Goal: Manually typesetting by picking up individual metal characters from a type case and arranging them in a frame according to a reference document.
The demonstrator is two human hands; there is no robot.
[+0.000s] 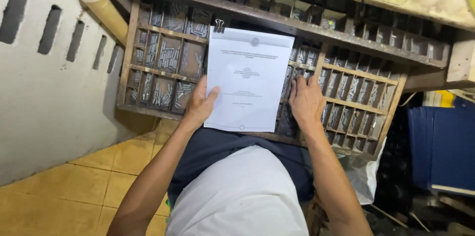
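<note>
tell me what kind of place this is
Probably an old letterpress print shop. A wooden type case with many small compartments holds metal sorts; the right hand reaches into it while the left hand holds a clipped printed sheet.

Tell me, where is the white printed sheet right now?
In the head view, the white sheet lies centre frame on the wooden compartment tray, a binder clip at its top-left corner, between the left hand and right hand.
</note>
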